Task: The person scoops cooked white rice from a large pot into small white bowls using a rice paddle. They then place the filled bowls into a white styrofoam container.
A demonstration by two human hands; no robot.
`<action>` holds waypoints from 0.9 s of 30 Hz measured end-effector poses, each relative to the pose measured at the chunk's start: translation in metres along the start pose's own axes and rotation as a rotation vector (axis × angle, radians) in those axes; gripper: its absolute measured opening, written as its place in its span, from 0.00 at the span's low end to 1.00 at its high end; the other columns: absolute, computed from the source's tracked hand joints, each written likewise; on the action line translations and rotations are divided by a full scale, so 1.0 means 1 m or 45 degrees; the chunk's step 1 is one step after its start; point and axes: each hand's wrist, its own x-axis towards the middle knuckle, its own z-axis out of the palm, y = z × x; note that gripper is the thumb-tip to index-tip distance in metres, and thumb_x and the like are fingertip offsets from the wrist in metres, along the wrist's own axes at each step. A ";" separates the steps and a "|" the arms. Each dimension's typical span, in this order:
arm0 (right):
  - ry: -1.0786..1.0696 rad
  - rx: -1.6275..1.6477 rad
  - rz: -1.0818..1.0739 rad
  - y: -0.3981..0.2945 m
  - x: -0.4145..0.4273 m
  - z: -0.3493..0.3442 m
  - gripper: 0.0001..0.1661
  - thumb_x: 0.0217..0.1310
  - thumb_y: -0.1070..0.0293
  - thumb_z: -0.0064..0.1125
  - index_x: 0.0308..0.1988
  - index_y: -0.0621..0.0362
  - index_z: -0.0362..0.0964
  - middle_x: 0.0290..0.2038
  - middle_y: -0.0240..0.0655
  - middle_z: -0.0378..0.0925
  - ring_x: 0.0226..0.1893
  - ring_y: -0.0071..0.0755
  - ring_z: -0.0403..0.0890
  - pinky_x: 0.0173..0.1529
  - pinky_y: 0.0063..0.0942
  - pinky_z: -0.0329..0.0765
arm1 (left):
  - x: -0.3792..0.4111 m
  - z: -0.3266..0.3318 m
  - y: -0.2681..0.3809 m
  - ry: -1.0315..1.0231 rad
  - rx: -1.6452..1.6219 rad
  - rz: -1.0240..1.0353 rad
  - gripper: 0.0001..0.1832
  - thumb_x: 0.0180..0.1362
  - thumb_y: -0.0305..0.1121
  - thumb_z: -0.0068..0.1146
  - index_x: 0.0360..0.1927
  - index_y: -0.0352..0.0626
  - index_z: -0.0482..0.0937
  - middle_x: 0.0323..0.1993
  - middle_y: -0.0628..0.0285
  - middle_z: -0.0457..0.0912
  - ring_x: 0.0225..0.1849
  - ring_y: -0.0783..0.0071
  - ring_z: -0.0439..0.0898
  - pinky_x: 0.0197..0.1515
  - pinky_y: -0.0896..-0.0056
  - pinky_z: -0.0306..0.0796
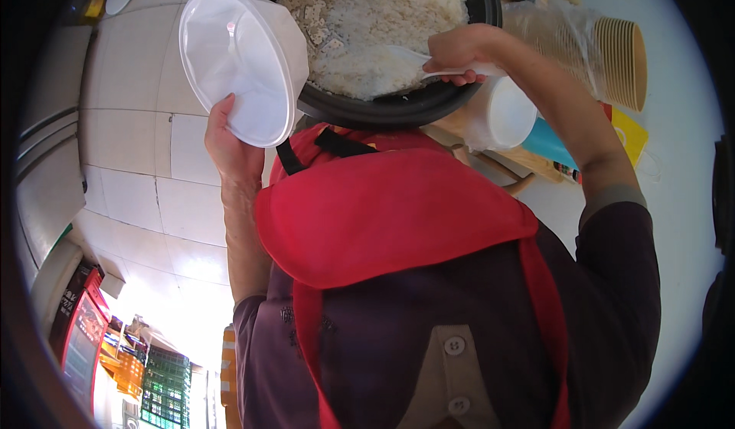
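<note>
A tilted, empty white plastic bowl [247, 67] is in my left hand [232, 142], its thumb inside the rim and its open side facing left. My right hand [462, 52] grips the handle of a white rice paddle [410, 58]. The paddle's blade is partly hidden in cooked white rice [396, 9], which fills much of a large black pot [396, 117]. The bowl stands beside the pot's left edge. Broken, crumbly clumps of rice lie at the left within the pot.
Right of the pot lie a stack of tan paper bowls [623, 64] in clear plastic and a stack of white containers [511, 113]. A yellow bag [629, 136] and wooden stool legs [505, 173] are near my right forearm. A red-framed display cabinet [83, 354] stands at lower left.
</note>
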 end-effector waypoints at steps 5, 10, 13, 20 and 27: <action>-0.061 0.537 0.015 -0.003 -0.004 0.016 0.15 0.59 0.62 0.46 0.25 0.62 0.65 0.13 0.33 0.65 0.08 0.25 0.63 0.12 0.29 0.62 | -0.003 -0.004 0.002 -0.060 -0.017 0.078 0.22 0.58 0.31 0.41 0.55 0.31 0.63 0.50 0.54 0.72 0.52 0.61 0.72 0.55 0.62 0.65; 0.004 0.571 -0.014 -0.005 -0.018 0.021 0.14 0.59 0.62 0.45 0.26 0.61 0.66 0.14 0.32 0.66 0.08 0.23 0.61 0.12 0.27 0.61 | -0.003 -0.011 -0.001 -0.121 -0.018 0.116 0.29 0.56 0.30 0.41 0.62 0.32 0.52 0.57 0.49 0.64 0.56 0.49 0.67 0.56 0.47 0.64; 0.132 0.605 -0.075 -0.005 -0.022 0.023 0.15 0.61 0.62 0.44 0.26 0.61 0.66 0.14 0.32 0.66 0.07 0.23 0.61 0.11 0.27 0.61 | -0.011 -0.012 -0.001 -0.079 0.010 0.152 0.29 0.57 0.30 0.40 0.62 0.33 0.52 0.57 0.48 0.63 0.56 0.48 0.66 0.55 0.46 0.65; 1.224 -0.454 -0.166 -0.018 -0.023 0.009 0.14 0.61 0.64 0.47 0.30 0.64 0.72 0.23 0.46 0.76 0.23 0.46 0.79 0.25 0.39 0.73 | -0.016 -0.024 -0.002 -0.048 -0.029 0.158 0.27 0.57 0.30 0.38 0.61 0.33 0.54 0.57 0.49 0.64 0.57 0.51 0.66 0.58 0.50 0.63; 1.212 -1.038 -0.452 0.011 -0.051 0.028 0.06 0.55 0.70 0.50 0.32 0.60 0.72 0.23 0.43 0.77 0.27 0.46 0.80 0.30 0.40 0.74 | -0.023 -0.022 -0.006 0.031 -0.123 0.118 0.25 0.58 0.30 0.37 0.59 0.33 0.59 0.56 0.52 0.67 0.58 0.56 0.67 0.60 0.55 0.62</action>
